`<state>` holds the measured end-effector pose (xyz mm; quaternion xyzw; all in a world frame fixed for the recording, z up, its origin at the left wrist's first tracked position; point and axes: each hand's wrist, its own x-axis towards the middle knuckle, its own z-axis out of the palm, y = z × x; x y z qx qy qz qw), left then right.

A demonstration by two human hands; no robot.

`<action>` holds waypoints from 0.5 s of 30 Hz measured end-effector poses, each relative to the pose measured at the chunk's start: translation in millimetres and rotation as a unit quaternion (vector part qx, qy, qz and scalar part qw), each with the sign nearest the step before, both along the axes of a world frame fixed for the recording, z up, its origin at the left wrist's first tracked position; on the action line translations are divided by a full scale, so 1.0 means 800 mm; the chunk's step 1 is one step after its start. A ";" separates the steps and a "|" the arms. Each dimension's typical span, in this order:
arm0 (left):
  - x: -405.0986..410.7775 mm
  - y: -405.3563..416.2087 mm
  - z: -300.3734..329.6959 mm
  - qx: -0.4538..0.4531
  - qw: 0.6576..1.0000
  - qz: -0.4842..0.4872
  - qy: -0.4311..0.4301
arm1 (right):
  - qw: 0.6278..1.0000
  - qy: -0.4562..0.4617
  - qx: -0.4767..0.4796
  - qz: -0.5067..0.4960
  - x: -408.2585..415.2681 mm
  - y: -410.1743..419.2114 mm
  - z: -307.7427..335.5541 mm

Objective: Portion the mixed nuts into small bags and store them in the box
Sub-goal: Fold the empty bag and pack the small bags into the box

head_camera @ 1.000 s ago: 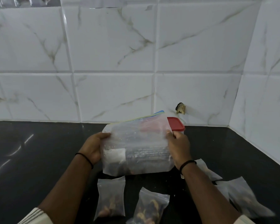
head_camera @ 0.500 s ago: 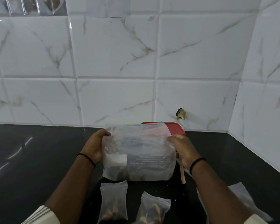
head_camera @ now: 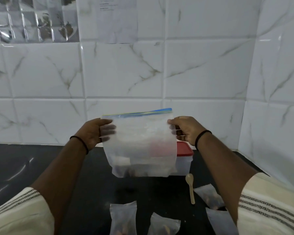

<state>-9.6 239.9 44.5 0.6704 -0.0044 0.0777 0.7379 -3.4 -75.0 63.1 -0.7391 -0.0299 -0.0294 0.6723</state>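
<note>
L hand point(head_camera: 93, 131) & R hand point(head_camera: 185, 129) both grip large clear zip-top plastic bag point(head_camera: 141, 145) w/ nuts, held upright above black surface point(head_camera: 15, 167).

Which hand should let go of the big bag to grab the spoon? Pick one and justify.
Right. The spoon lies on the counter below the right hand; the left hand would have to cross under the big bag, which it can hold meanwhile.

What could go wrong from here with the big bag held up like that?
The large zip bag hangs over the counter, pinched only at its top corners by left hand and right hand; a slip could drop it on the small bags. Swinging it could knock the spoon or red-lidded box.
</note>
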 end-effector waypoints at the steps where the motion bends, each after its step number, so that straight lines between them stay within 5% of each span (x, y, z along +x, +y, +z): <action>1: -0.001 0.003 -0.001 0.008 1.000 0.005 0.001 | 1.000 -0.010 -0.019 0.003 0.001 0.000 0.001; 7: -0.004 0.036 -0.013 0.020 0.997 0.070 -0.006 | 0.992 -0.025 -0.119 0.024 0.018 0.037 -0.003; 15: 0.003 0.055 0.014 0.008 0.982 0.160 -0.096 | 0.984 -0.152 -0.078 -0.040 0.063 0.093 0.001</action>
